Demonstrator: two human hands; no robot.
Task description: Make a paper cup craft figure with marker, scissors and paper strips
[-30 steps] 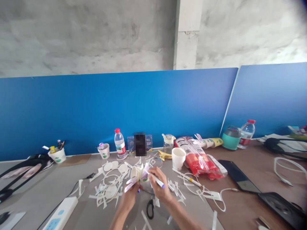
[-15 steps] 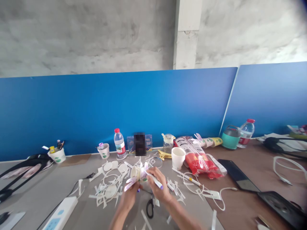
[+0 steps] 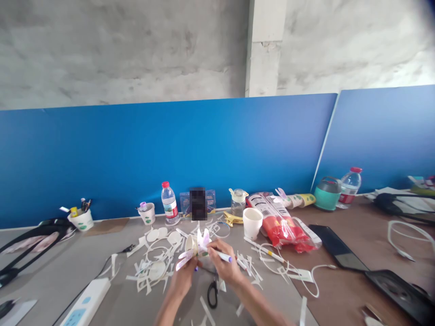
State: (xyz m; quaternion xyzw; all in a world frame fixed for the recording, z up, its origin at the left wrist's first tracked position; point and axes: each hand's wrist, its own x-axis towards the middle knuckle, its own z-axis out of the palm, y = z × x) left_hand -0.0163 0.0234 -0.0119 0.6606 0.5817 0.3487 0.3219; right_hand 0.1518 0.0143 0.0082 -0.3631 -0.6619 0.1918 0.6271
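My left hand (image 3: pixel 185 275) is closed around a paper cup (image 3: pixel 190 244) that lies tilted on its side, its mouth facing left and up. Petal-shaped paper pieces (image 3: pixel 204 240), white with purple colouring, stick out from the cup. In my right hand (image 3: pixel 224 262) is a white marker with a purple end (image 3: pixel 222 256), held like a pen. The marker's tip is at the petal pieces; whether it touches them I cannot tell. Below the hands lies a pair of scissors with black handles (image 3: pixel 212 294), its blades partly hidden.
Paper scraps (image 3: pixel 157 270) lie on both sides of the hands. Behind stand a water bottle (image 3: pixel 169 206), a white cup (image 3: pixel 252 224), a glass jar (image 3: pixel 238 203) and a red plastic package (image 3: pixel 282 226). A power strip (image 3: pixel 86 303) is at front left, a dark phone (image 3: pixel 336 249) at right.
The marker in my right hand has tilted to a flatter angle, with its purple end slightly higher. The cup stays in my left hand almost unmoved.
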